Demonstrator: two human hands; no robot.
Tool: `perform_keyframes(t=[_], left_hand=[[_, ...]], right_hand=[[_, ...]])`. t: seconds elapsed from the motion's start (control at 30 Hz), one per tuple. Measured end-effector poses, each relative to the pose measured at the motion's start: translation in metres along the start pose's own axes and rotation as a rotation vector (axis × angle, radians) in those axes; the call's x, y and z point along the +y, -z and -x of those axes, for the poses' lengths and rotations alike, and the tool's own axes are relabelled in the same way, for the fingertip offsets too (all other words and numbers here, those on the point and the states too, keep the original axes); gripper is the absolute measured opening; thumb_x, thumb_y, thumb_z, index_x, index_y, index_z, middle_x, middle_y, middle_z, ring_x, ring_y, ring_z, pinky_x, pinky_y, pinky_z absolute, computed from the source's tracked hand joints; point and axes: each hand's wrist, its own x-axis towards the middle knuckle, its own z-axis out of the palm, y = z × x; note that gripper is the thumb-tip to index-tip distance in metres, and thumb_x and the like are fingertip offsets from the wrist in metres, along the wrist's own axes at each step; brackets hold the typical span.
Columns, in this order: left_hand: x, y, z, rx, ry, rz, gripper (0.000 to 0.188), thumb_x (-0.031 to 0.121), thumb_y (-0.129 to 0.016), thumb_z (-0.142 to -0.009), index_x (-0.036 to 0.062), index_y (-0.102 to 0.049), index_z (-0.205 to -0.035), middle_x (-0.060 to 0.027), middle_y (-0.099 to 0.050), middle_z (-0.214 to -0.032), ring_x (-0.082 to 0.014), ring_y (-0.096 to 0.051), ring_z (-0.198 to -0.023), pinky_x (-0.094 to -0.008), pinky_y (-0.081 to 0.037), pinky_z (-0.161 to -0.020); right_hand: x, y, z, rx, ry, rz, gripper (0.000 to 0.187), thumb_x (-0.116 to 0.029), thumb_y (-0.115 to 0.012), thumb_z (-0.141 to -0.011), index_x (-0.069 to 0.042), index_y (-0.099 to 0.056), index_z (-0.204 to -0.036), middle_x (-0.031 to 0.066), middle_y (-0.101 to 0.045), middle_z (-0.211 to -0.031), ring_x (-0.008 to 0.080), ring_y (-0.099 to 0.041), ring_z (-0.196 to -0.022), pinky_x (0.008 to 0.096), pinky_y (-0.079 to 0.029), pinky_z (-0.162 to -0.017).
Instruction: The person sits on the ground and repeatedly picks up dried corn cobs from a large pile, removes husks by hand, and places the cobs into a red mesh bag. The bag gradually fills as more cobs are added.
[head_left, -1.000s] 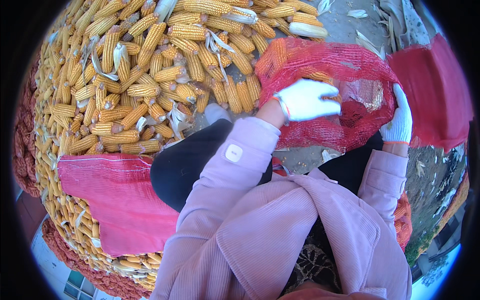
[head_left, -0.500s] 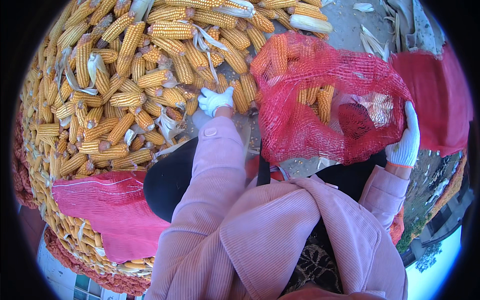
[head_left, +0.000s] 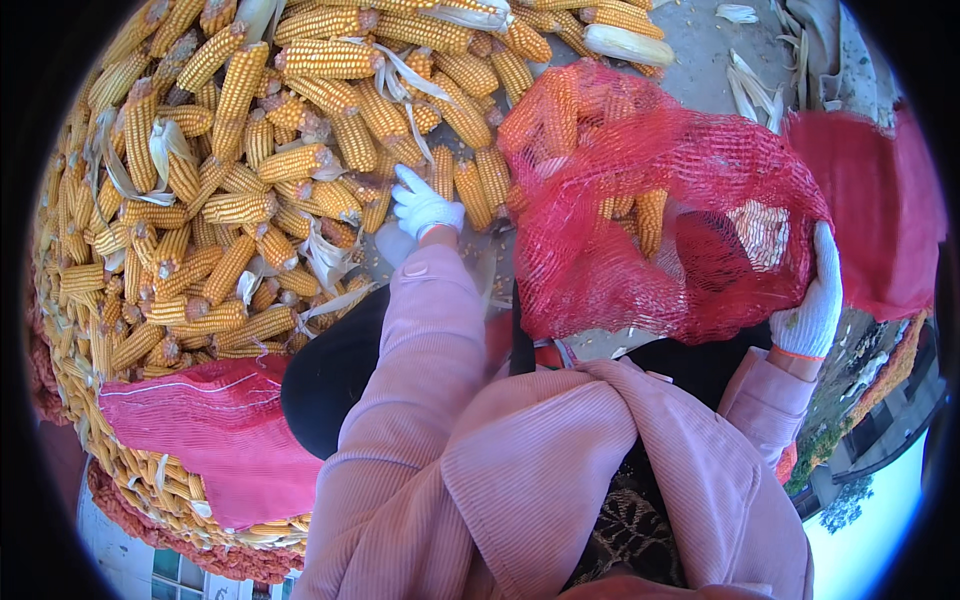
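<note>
My left hand [head_left: 424, 205], in a white glove, reaches to the near edge of a heap of corn cobs [head_left: 236, 208]. Its fingers are apart, and I see no cob in them. Just beyond the fingertips lie a few yellow cobs [head_left: 473, 196]. On the right, my gloved right hand [head_left: 815, 300] grips the rim of a red mesh bag [head_left: 580, 270], its fingers partly hidden by the netting. The bag's mouth gapes toward me. Several cobs [head_left: 650, 222] show inside and through the mesh.
A folded red mesh sack [head_left: 230, 430] lies over the heap at lower left. More red sacking [head_left: 870, 200] is at the far right. Dry husks [head_left: 752, 90] and loose kernels are scattered on the grey ground [head_left: 690, 70]. My dark-clothed knee [head_left: 330, 370] is beside the heap.
My left hand has shifted slightly nearer the cobs, its fingers stretching farther apart. The right hand keeps its hold on the bag, and the view has tilted a little.
</note>
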Motion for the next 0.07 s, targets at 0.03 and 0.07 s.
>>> perform_keyframes(t=[0.03,0.07], left_hand=[[0.0018,0.0066,0.0011,0.030,-0.005,-0.096,0.137,0.042,-0.089,-0.064,0.0146,0.000,-0.163,-0.0176,-0.036,-0.148,-0.0348,-0.052,-0.122,-0.0483,-0.046,-0.103],[0.0037,0.0121,0.0029,-0.011,0.006,-0.094,0.133,0.044,-0.087,-0.067,0.0161,0.000,-0.163,-0.0162,-0.034,-0.151,-0.0350,-0.051,-0.125,-0.0533,-0.044,-0.105]], right_hand=[[-0.0002,0.0006,-0.0004,-0.008,-0.023,-0.043,0.031,-0.019,-0.060,-0.102,-0.002,-0.064,-0.128,0.0139,-0.069,-0.126,0.0281,-0.068,-0.113,0.0441,-0.055,-0.099],[0.0002,0.0016,-0.0001,-0.037,-0.018,-0.044,0.033,-0.020,-0.060,-0.102,-0.001,-0.063,-0.129,0.0141,-0.069,-0.126,0.0282,-0.067,-0.113,0.0443,-0.055,-0.099]])
